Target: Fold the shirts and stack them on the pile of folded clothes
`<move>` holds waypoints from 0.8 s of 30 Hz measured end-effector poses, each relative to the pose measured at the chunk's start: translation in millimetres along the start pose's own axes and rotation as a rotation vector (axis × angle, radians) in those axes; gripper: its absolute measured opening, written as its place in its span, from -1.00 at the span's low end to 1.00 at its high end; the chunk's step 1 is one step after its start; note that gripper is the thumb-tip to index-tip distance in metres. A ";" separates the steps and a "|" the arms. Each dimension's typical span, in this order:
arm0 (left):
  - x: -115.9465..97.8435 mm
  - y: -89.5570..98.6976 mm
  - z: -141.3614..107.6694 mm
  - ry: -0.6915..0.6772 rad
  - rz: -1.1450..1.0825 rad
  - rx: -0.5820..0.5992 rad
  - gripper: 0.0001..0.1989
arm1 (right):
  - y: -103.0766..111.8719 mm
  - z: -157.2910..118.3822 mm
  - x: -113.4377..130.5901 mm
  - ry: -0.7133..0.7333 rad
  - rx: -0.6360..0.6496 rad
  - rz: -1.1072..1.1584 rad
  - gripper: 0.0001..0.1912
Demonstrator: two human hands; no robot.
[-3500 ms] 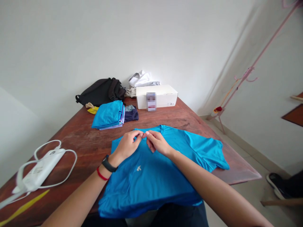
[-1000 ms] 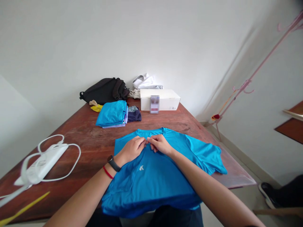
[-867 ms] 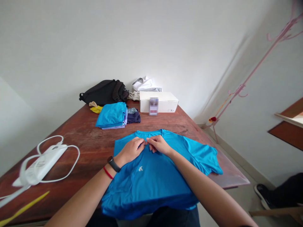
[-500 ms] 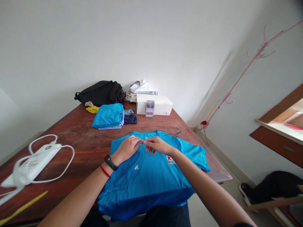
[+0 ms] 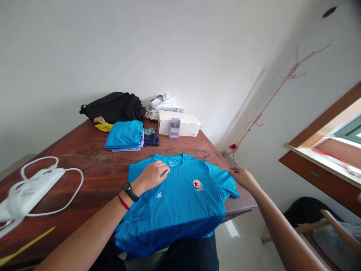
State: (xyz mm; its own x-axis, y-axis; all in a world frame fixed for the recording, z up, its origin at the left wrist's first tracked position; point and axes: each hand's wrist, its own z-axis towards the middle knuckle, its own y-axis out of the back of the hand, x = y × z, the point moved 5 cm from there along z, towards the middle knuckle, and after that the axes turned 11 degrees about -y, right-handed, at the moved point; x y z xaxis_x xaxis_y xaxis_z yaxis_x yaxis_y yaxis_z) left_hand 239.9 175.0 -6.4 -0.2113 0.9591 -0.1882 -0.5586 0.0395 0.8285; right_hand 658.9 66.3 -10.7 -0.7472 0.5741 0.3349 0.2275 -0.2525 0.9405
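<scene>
A bright blue T-shirt [image 5: 175, 205] lies spread on the table, collar to the far side, with a small white logo and a round red-and-white emblem on its chest. My left hand [image 5: 152, 175] rests on the shirt just below the collar, holding nothing I can see. My right hand [image 5: 243, 178] is out at the shirt's right sleeve, fingertips at its upper edge. Whether those fingers hold the cloth is hard to see. A black band and a red cord circle my left wrist.
Beyond the shirt are a folded blue clothes stack [image 5: 123, 135], dark navy cloth [image 5: 151, 139], a white box [image 5: 179, 123], and a black backpack [image 5: 113, 107]. A white corded pack [image 5: 34, 186] lies left on the reddish wooden table [image 5: 93, 165].
My right hand has moved from the collar out to the right sleeve, uncovering the emblem. My left hand stays near the collar. The view has turned and tilted.
</scene>
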 end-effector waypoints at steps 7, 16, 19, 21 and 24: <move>0.3 -5.4 -1.9 -0.018 -0.024 0.039 -0.82 | -22.8 21.1 -51.7 -0.138 0.110 -0.029 -0.46; -3.7 -5.7 -0.5 -0.013 -0.010 0.076 -0.81 | -34.7 35.3 -50.4 -0.232 0.155 0.235 -0.27; -4.0 -5.3 -0.4 0.000 0.012 0.086 -0.81 | -34.8 34.2 -49.8 -0.233 0.165 0.283 -0.34; -2.7 -5.3 -1.2 0.017 0.032 0.078 -0.81 | -34.2 31.3 -47.7 -0.228 0.169 0.316 -0.42; -0.4 -5.4 -2.3 0.044 0.047 0.062 -0.81 | -30.0 26.0 -40.3 -0.200 0.144 0.422 -0.54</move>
State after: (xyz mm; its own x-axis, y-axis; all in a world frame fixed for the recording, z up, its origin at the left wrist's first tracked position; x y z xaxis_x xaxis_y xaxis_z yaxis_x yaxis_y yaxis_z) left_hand 241.2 173.7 -12.0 -0.2721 0.9471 -0.1700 -0.4967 0.0131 0.8678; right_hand 698.4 71.0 -50.8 -0.4396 0.5873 0.6795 0.5791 -0.3930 0.7143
